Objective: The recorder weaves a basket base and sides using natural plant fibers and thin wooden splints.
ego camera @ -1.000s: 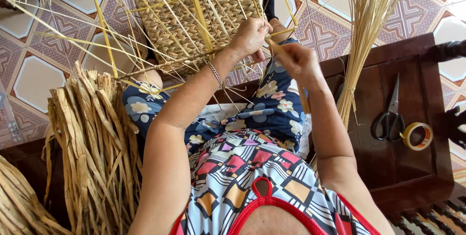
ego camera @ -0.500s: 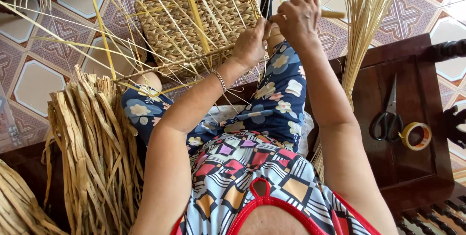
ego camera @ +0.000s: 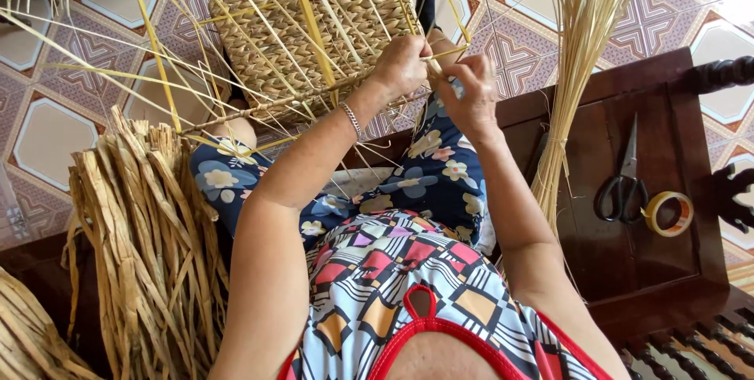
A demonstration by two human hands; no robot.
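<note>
The half-woven basket (ego camera: 314, 27) rests on the person's knees, tipped so its flat woven panel faces the camera, with loose yellow strands (ego camera: 157, 74) fanning out from its edges over the tiled floor (ego camera: 47, 121). It looks light and fairly stiff where the weave is tight, yet springy at the rim, where bare stakes (ego camera: 267, 105) stick out. The strands seem thin, pliant and likely to kink or split if bent sharply, so the safest hold is probably close to the woven edge, not out at the free ends.

Both hands meet at the basket's near right corner. The left hand (ego camera: 402, 64) is closed over the rim there, wrist bent and a bracelet (ego camera: 351, 119) showing on the forearm. The right hand (ego camera: 470, 91) sits just beside it, fingers curled and pinching what appears to be a single strand, though the exact grip is hidden behind the knuckles. Both elbows are raised and the forearms converge.

A bundle of dried straw (ego camera: 133, 239) stands at the left, a sheaf of thin reeds (ego camera: 577, 58) leans at the right, and scissors (ego camera: 622, 180) and a tape roll (ego camera: 667, 213) lie on the dark wooden tabletop (ego camera: 652, 270).
</note>
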